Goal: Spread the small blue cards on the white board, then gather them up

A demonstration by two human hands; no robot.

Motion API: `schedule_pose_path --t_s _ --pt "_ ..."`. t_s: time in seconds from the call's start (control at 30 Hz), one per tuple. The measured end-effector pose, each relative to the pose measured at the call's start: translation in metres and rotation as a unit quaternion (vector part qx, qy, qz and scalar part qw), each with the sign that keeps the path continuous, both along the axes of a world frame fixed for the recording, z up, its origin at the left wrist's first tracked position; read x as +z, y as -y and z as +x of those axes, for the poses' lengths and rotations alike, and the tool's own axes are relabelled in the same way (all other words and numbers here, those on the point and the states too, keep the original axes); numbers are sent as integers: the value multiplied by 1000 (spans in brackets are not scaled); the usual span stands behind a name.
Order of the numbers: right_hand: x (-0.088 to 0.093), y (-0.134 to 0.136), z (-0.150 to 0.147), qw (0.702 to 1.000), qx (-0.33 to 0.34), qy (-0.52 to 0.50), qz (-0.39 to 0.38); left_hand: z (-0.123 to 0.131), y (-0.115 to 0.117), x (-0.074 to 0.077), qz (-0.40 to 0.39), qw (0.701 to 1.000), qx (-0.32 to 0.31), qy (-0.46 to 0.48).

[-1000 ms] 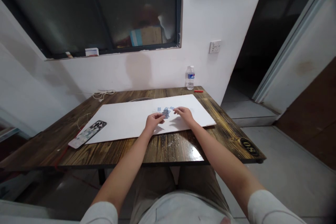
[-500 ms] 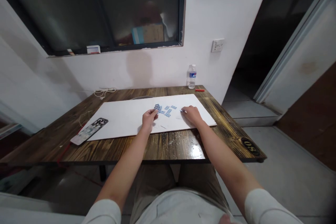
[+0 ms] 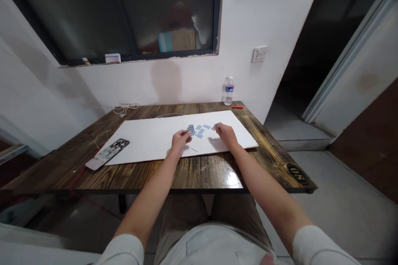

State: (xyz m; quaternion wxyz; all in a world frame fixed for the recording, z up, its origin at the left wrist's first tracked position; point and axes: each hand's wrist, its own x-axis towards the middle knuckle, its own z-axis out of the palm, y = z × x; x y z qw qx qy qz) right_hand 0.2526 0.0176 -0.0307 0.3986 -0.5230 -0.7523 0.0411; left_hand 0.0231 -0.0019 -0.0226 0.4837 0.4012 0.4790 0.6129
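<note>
A white board [image 3: 149, 140] lies on a dark wooden table [image 3: 199, 174]. Several small blue-striped pieces [image 3: 199, 130] are scattered on the board, just beyond my hands. My left hand [image 3: 180, 140] rests on the board with its fingers curled together at the left edge of the pieces; what they pinch is too small to name. My right hand [image 3: 226, 134] lies palm down to the right of the pieces, fingertips reaching toward the rightmost one, and its fingers look closed. A short thin dark line [image 3: 194, 149] lies on the board between my hands.
A phone in a patterned case [image 3: 107, 153] lies at the board's left corner. A water bottle [image 3: 228, 90] and a red pen [image 3: 237, 107] sit at the table's far right, a white cable [image 3: 124, 109] at the far left. A dark doorway opens on the right.
Both hands have drawn a little apart and the blue pieces, bunched between the fingers a second ago, now lie spread out on the board. The view has shifted slightly.
</note>
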Motion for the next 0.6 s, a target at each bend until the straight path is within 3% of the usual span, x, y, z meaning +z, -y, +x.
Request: schedule_pose_path --t_s 0.1,0.2,0.6 --pt "-1 8 -15 992 76 -89 44 2 2 -1 -1 1000 -19 2" --pt "-3 17 -31 984 110 -120 71 4 3 -3 -5 999 -38 -9" --pt "-16 17 -43 975 169 -54 131 11 9 -4 -10 990 -143 10"
